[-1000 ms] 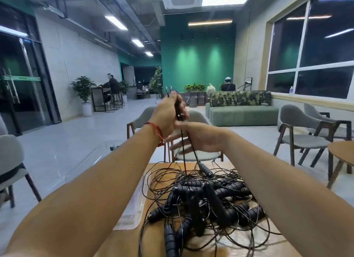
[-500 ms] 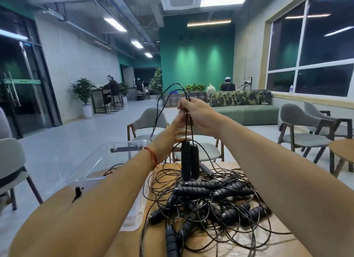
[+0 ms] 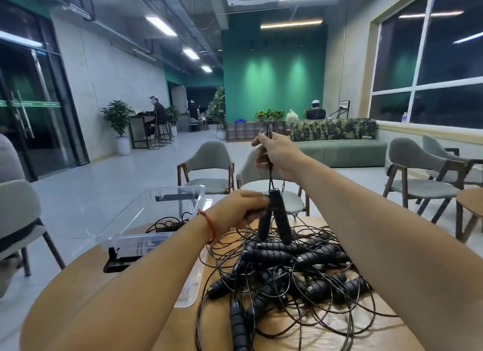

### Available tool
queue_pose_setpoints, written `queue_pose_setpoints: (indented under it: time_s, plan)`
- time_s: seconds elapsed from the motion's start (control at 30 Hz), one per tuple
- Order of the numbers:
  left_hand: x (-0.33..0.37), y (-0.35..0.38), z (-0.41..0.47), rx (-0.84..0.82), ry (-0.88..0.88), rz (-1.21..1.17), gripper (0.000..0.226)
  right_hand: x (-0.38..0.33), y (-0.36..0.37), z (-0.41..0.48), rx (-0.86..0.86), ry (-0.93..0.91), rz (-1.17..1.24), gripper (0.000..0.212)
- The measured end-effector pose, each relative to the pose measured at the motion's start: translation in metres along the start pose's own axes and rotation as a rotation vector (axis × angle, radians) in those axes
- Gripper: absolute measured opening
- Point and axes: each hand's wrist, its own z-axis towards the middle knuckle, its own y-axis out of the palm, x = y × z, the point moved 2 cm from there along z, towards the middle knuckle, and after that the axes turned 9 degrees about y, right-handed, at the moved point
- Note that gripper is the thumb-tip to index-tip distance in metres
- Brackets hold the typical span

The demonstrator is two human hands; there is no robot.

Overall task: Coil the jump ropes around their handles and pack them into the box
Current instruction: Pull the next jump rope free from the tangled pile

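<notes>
A tangled pile of black jump ropes (image 3: pixel 290 272) with ribbed handles lies on the round wooden table (image 3: pixel 326 335). Above it, my right hand (image 3: pixel 278 154) pinches the thin black cord of one rope and holds it up taut. Its two black handles (image 3: pixel 278 217) dangle side by side over the pile. My left hand (image 3: pixel 235 210) grips the left handle near its top. The clear plastic box (image 3: pixel 154 220) stands at the table's left, with one coiled rope (image 3: pixel 167 223) inside.
Grey chairs (image 3: pixel 209 167) stand just beyond the table, another at far left and more at right beside a second wooden table (image 3: pixel 470 204). A green sofa (image 3: pixel 339 151) and seated people are far back. The box's black latch (image 3: pixel 117 261) faces me.
My left hand has dropped from the cord to the hanging handles and taken hold of one. The right hand keeps holding the cord up; the handles have swung slightly apart.
</notes>
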Motion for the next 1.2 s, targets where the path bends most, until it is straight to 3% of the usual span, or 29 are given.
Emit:
queue_pose_setpoints:
  time_s: [0.1,0.17,0.23,0.27,0.33,0.37,0.4,0.47,0.53,0.63,0.73,0.8,0.9,1.0,1.1,1.2]
  plan:
    - [-0.009,0.011,-0.004,-0.298,-0.154,0.465,0.022,-0.003,0.000,-0.002,0.004,-0.012,0.053,0.032]
    - [-0.018,0.016,0.002,-0.150,-0.171,0.622,0.038,-0.010,0.001,-0.001,0.012,-0.024,0.113,0.031]
    - [-0.024,0.011,0.007,0.176,-0.145,0.546,0.073,-0.015,0.004,0.000,0.009,-0.029,0.175,0.030]
    - [-0.027,0.008,0.010,0.263,-0.138,0.483,0.096,-0.017,0.005,-0.001,-0.002,-0.026,0.205,0.029]
    - [-0.034,0.007,0.018,0.268,-0.130,0.376,0.128,-0.018,0.006,-0.002,-0.037,-0.006,0.259,0.029]
    - [-0.036,0.009,0.022,0.246,-0.127,0.340,0.127,-0.018,0.007,-0.002,-0.057,0.009,0.288,0.029]
    - [-0.041,0.010,0.026,0.228,-0.102,0.289,0.113,-0.016,0.009,0.000,-0.080,0.027,0.322,0.029]
    - [-0.046,0.014,0.031,0.218,-0.054,0.165,0.058,-0.012,0.013,0.001,-0.117,0.051,0.395,0.029]
    - [-0.056,0.016,0.035,0.229,-0.085,-0.026,0.034,-0.005,0.014,0.009,-0.122,0.074,0.446,0.029]
    - [-0.080,0.015,0.034,0.239,-0.162,-0.242,0.028,0.013,0.007,0.024,-0.087,0.110,0.409,0.029]
    - [-0.093,0.021,0.028,0.163,-0.280,-0.456,0.039,0.041,0.000,0.035,-0.070,0.176,0.339,0.021]
    - [-0.093,0.028,0.026,0.087,-0.284,-0.420,0.037,0.065,-0.003,0.045,-0.078,0.229,0.282,0.011]
    - [-0.104,0.032,0.037,0.041,-0.251,-0.186,0.052,0.100,-0.004,0.065,-0.002,0.318,0.188,0.010]
    - [-0.123,0.018,0.061,0.183,-0.281,-0.085,0.050,0.133,-0.001,0.090,0.041,0.397,0.186,0.006]
    - [-0.146,-0.006,0.083,0.430,-0.387,-0.238,0.038,0.161,-0.002,0.100,0.005,0.434,0.178,0.022]
    - [-0.189,-0.033,0.100,0.603,-0.485,0.010,0.024,0.183,-0.004,0.108,-0.073,0.433,0.239,0.026]
